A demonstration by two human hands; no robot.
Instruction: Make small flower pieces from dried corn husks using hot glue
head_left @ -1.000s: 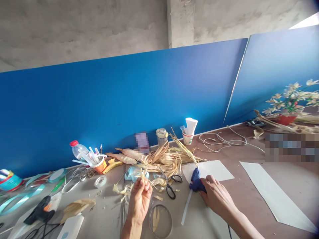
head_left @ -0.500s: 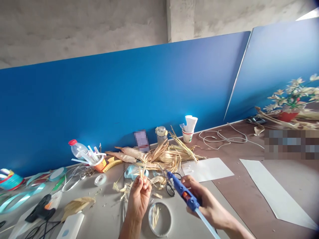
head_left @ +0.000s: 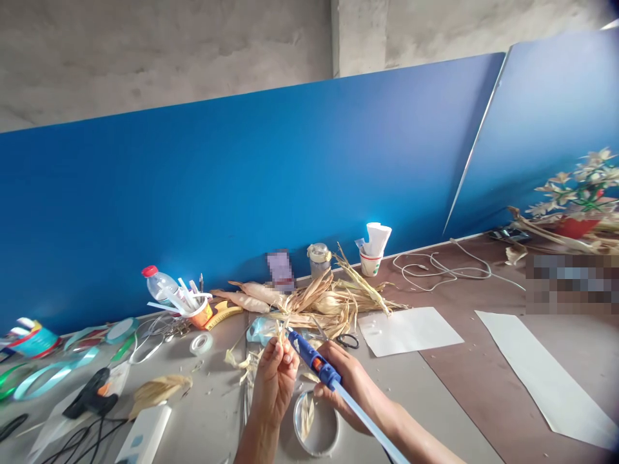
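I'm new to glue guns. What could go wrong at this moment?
The glue gun in the right hand has its nozzle right at the left hand fingertips pinching the husk piece, so a burn seems possible. Glue might also drip onto the round lid beneath.

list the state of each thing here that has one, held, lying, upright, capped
left hand, fingers pinched on husk piece
right hand, closed around blue glue gun
blue glue gun, held, nozzle at the husk piece, glue stick loaded
black glue gun, lying on table, unheld
bottle, upright, red cap on
paper cup, upright, rolled paper inside
tape roll, lying flat
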